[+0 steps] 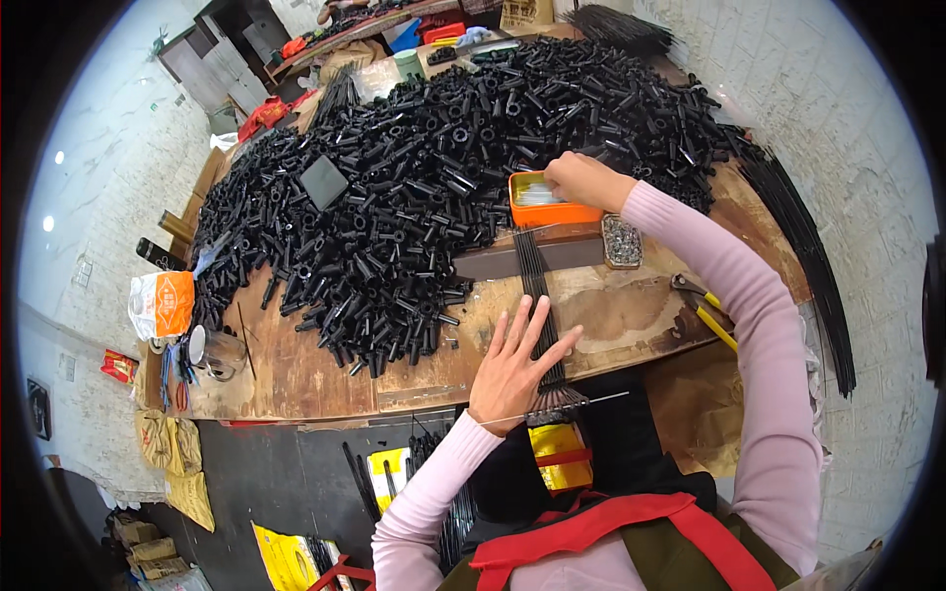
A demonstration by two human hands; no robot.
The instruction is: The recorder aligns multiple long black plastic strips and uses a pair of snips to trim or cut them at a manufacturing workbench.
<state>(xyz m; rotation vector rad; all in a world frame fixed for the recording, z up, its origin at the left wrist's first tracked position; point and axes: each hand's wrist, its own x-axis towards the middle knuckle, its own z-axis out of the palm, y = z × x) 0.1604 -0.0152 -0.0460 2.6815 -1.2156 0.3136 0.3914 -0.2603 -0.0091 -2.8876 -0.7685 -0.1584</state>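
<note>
My left hand (512, 360) lies with fingers spread over a row of thin black rods (532, 276) that runs from the table toward my lap. The rods' near ends fan out in a thicker cluster (558, 398). A thin pale rod (601, 399) crosses beneath that hand near the table edge. My right hand (588, 182) reaches into an orange box (557, 213) holding thin white sticks (535, 196). Its fingers are bent together, and what they pinch is hidden. Beside the box stands a small clear container (622, 242) of tiny metal pieces.
A large heap of short black tubes (394, 207) covers the table's far side, a grey square piece (323, 183) on top. Yellow-handled pliers (711, 313) lie right; long black rods (803, 266) hang over the right edge. A clear jar (217, 352) is at left.
</note>
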